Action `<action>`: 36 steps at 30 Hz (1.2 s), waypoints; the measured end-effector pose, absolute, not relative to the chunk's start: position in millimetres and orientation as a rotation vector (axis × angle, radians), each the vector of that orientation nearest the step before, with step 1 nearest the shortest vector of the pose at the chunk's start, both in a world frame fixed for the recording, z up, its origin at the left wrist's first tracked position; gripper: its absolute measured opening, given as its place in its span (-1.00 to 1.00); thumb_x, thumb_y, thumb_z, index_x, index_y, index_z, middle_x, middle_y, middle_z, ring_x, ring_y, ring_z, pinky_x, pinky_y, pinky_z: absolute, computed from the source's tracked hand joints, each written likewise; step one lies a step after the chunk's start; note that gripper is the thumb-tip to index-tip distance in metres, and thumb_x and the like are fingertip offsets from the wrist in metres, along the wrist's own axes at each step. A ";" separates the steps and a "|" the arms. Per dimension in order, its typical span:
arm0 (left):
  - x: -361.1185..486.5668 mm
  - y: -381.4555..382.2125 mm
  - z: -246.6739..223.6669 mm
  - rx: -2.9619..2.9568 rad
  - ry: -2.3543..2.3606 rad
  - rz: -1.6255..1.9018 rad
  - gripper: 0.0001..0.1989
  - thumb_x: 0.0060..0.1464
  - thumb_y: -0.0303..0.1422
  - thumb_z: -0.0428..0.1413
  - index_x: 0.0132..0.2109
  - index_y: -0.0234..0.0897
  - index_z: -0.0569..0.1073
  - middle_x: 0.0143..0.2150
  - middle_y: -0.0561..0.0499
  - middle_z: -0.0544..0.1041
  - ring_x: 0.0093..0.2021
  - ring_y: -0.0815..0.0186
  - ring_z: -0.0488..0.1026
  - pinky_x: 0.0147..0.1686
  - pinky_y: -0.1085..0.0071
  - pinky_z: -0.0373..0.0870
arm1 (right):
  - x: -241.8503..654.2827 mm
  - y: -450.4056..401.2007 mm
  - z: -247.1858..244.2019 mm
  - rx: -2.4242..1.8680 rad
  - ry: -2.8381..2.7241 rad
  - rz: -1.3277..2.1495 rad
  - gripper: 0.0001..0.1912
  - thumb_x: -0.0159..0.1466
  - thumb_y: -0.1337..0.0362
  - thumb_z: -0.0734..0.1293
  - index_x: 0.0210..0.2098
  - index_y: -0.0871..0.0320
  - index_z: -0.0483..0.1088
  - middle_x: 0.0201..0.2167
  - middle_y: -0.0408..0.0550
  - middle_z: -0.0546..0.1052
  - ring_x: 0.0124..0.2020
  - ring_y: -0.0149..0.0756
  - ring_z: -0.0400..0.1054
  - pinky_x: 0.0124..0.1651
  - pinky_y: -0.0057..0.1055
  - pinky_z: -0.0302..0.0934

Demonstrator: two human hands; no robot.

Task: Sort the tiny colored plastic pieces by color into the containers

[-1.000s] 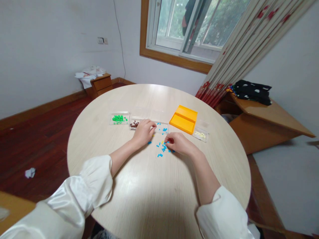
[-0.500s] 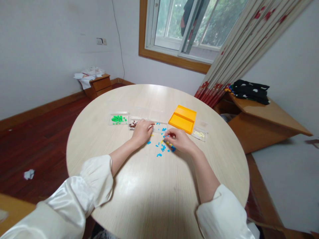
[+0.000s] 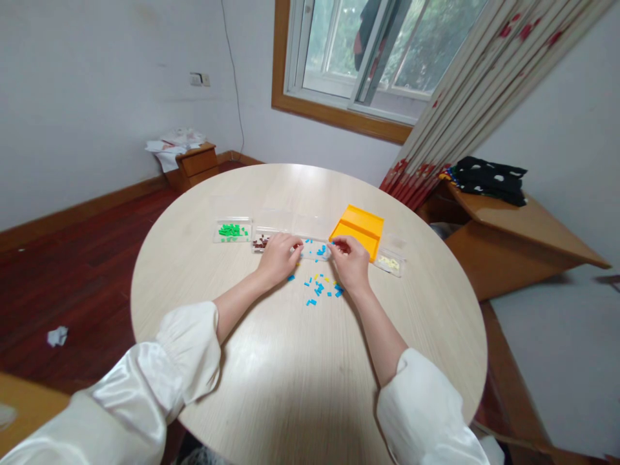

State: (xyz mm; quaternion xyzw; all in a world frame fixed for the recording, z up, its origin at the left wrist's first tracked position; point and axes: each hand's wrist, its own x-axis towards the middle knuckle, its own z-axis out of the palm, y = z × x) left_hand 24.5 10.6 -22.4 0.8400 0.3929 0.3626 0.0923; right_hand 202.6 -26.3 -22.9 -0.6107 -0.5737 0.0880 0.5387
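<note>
My left hand (image 3: 279,256) rests over the right end of a clear box of brown pieces (image 3: 260,241). Its fingers are curled towards the thumb, and whatever they hold is hidden. Beside it stands an open clear box (image 3: 304,254) with small blue pieces (image 3: 321,250) inside. At that box's right end, my right hand (image 3: 349,263) pinches with thumb and forefinger; a speck of blue shows at the fingertips. Loose blue pieces (image 3: 318,289) and a few yellow pieces (image 3: 327,279) lie scattered on the table just in front of the hands.
Behind my right hand lies an open orange case (image 3: 359,224). A clear box of pale yellow pieces (image 3: 389,262) is to its right, and a box of green pieces (image 3: 232,230) stands at the left. The round table (image 3: 290,374) curves away on all sides.
My right hand has moved away from me, from the loose pieces to the right end of the blue pieces' box. My left hand has stayed nearly in place.
</note>
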 end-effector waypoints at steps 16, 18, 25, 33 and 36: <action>18.0 -3.3 -11.3 2.594 0.725 0.699 -0.84 0.04 -0.43 0.04 -0.31 -0.28 0.53 -0.30 -0.05 0.51 -0.22 0.24 0.39 -0.14 0.26 0.25 | 207.9 -53.6 11.5 -1.595 -1.967 0.429 -0.85 0.06 0.43 0.30 -0.45 0.20 0.52 -0.50 -0.05 0.54 -0.48 -0.36 0.34 -0.39 -0.44 0.21; 17.0 -5.3 -10.0 2.605 0.696 0.626 -0.83 0.04 -0.41 0.05 -0.27 -0.26 0.54 -0.27 -0.06 0.50 -0.19 0.23 0.39 -0.12 0.26 0.25 | 207.9 -55.0 10.8 -1.628 -2.042 0.464 -0.84 0.07 0.44 0.28 -0.46 0.20 0.52 -0.52 -0.07 0.53 -0.49 -0.38 0.33 -0.40 -0.46 0.17; 17.8 -8.6 -10.1 2.627 0.630 0.498 -0.84 0.04 -0.43 0.06 -0.28 -0.27 0.55 -0.26 -0.08 0.50 -0.17 0.21 0.39 -0.11 0.24 0.23 | 206.0 -53.4 2.1 -1.672 -2.148 0.526 -0.82 0.06 0.50 0.24 -0.53 0.21 0.47 -0.58 -0.12 0.48 -0.53 -0.43 0.28 -0.41 -0.51 0.11; 20.4 -9.2 -8.0 2.621 0.662 0.482 -0.89 0.01 -0.49 0.06 -0.38 -0.31 0.50 -0.33 -0.05 0.51 -0.23 0.24 0.39 -0.15 0.29 0.24 | 199.2 -53.7 1.6 -1.675 -2.071 0.400 -0.84 0.12 0.48 0.23 -0.48 0.22 0.43 -0.50 -0.07 0.49 -0.43 -0.38 0.32 -0.30 -0.46 0.13; 21.0 -8.7 -9.0 2.624 0.663 0.489 -0.88 0.01 -0.50 0.05 -0.40 -0.30 0.48 -0.37 -0.03 0.52 -0.27 0.27 0.39 -0.18 0.32 0.24 | 197.6 -52.8 -1.4 -1.621 -2.077 0.399 -0.84 0.15 0.47 0.23 -0.47 0.20 0.42 -0.43 -0.04 0.52 -0.36 -0.34 0.35 -0.24 -0.44 0.16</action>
